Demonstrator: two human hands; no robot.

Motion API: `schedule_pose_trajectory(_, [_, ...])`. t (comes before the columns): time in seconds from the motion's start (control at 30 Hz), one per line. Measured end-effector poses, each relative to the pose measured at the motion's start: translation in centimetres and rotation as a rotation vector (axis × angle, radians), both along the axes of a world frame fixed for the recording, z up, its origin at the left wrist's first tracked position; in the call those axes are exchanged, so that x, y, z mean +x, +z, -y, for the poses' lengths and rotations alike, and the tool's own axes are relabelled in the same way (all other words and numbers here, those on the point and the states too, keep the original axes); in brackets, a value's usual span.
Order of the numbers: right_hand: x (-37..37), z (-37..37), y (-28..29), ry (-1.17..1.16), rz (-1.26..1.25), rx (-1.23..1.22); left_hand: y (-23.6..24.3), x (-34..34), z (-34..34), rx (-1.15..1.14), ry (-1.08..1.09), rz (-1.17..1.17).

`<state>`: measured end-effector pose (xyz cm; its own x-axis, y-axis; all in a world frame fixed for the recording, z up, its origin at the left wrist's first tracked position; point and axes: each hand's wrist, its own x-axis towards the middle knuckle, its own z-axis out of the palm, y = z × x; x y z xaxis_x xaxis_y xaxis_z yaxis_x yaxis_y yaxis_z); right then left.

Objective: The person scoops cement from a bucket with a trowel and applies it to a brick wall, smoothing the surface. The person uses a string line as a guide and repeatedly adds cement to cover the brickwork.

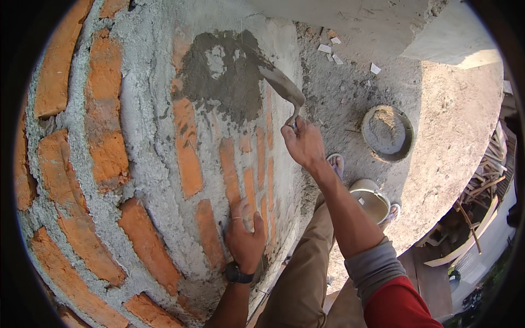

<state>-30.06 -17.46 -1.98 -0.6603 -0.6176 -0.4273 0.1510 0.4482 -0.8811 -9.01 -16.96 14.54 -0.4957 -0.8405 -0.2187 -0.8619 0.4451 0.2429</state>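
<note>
My right hand (305, 145) is closed around the handle of a trowel (281, 83). Its metal blade meets the edge of a wet, dark grey mortar patch (232, 90) on the brick wall (188, 147). Bare, lighter spots show within the patch. Lower down, my left hand (245, 240) rests against the wall with its fingers apart and nothing in it; a dark watch (239, 273) is on that wrist. Orange bricks and rough grey joints surround both hands.
A round tub (411, 136) with grey mortar stands on the ground to the right. Nearer my feet is a pale bucket (373, 203). White scraps (375, 69) lie by a concrete block (454, 38). Wood pieces (486, 180) are heaped at far right.
</note>
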Motion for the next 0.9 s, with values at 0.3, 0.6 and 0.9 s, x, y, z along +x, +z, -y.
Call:
schedule_pose_trajectory(0.3, [4.3,-1.0,1.5,0.085,0.142,-0.016,0.3,-0.4,0.4,0.036,-0.044,-0.015])
schedule_pose_trajectory(0.6, [3.7,-8.2,4.5,0.216,1.279,-0.372,0.4,-0.4,0.1,0.064,-0.030,0.074])
schedule_pose_trajectory(0.9, [-1.8,0.6,6.4,-0.973,-0.102,-0.342,0.3,-0.1,0.2,0.094,0.009,0.121])
